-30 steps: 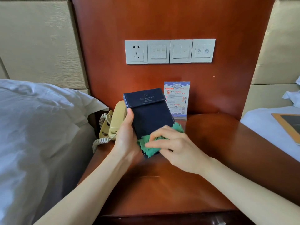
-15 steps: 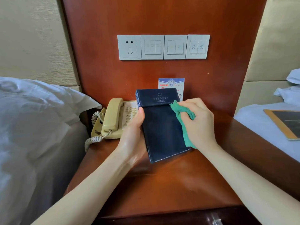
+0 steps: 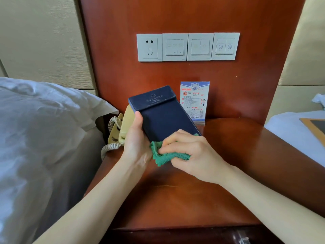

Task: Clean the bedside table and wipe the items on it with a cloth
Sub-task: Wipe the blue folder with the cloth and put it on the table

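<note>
The person's left hand grips a dark blue folder by its left edge, thumb along the side and the fingers hidden behind it, and holds it tilted above the bedside table, its flap end up and leaning to the left. The right hand curls round a green cloth and presses it against the folder's lower end, so the cloth bunches out between the two hands. That lower end is covered by the cloth and fingers, so whether it touches the table cannot be told.

Just behind the folder on its left, a beige telephone sits at the table's back left corner, mostly hidden, with its coiled cord hanging off the table edge. Behind the folder on its right, a printed card stands upright against the wooden wall panel. Above the folder on that panel is a row of white plates, a socket and switches. White bedding lies left of the folder, and another bed lies well to its right.
</note>
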A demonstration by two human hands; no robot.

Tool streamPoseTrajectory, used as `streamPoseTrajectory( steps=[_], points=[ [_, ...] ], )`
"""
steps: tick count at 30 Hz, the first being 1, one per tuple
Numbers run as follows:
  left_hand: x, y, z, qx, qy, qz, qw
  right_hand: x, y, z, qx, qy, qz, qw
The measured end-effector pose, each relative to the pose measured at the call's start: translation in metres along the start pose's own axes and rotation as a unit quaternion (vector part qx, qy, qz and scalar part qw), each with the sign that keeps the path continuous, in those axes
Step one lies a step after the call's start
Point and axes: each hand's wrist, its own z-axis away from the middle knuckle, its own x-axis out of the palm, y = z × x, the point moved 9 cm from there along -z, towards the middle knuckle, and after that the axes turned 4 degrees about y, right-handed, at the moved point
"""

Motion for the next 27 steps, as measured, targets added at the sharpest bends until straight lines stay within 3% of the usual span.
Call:
streamPoseTrajectory(
  steps=[4,7,11,14,18,22,27],
  points=[
    [-0.011,0.010,-0.005,0.019,0.057,0.054,0.997,-0.001,-0.002,0.002,-0.033,-0.020,0.083,0.996],
    [-0.014,0.013,-0.005,0.017,0.074,0.094,0.993,-0.014,0.000,0.002,-0.070,0.016,0.181,0.981],
    [-0.016,0.012,-0.004,0.014,0.082,0.093,0.992,-0.039,0.021,0.004,-0.025,0.076,0.250,0.965],
    [-0.019,0.011,-0.002,0.016,0.102,0.084,0.991,-0.039,0.022,0.004,-0.009,0.078,0.238,0.968],
    [-0.019,0.011,-0.001,0.013,0.114,0.104,0.988,-0.002,-0.012,0.004,-0.102,0.015,0.198,0.975],
    [-0.022,0.012,0.001,0.010,0.115,0.068,0.991,0.029,-0.035,0.006,-0.176,-0.052,0.219,0.958],
    [-0.014,0.012,0.000,0.011,0.096,0.108,0.989,0.008,-0.022,0.003,-0.148,0.002,0.237,0.960]
  ],
)
